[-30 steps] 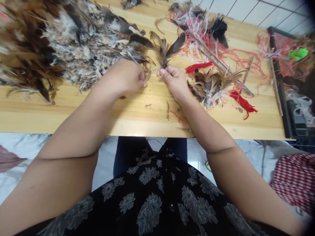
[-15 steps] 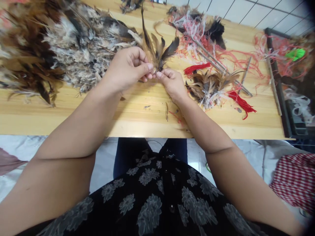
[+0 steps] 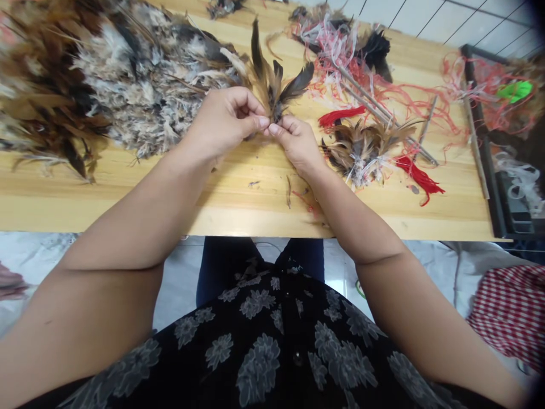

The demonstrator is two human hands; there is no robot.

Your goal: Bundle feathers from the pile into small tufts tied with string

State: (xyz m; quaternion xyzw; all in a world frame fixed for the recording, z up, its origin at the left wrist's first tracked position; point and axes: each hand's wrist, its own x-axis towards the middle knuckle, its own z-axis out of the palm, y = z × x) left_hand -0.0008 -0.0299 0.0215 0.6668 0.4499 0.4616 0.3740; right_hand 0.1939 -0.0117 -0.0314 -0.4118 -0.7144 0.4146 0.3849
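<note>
Between my two hands is a small bunch of brown and black feathers, its tips fanned out away from me. My left hand pinches at the base of the bunch with thumb and forefinger. Close against it, my right hand is closed on the base too, thumb tip nearly touching the left thumb. The quill ends are mostly hidden by the fingertips. To the right of my right hand lie tied feather bunches with pale bindings.
A big heap of fluffy grey and brown feathers covers the table's left. Right of centre lie pink and white strings, thin sticks and red tassels. A dark-framed tray stands at the right end of the wooden table.
Both thumbs have come closer together at the base of the bunch. The fanned feathers have turned slightly to the right.
</note>
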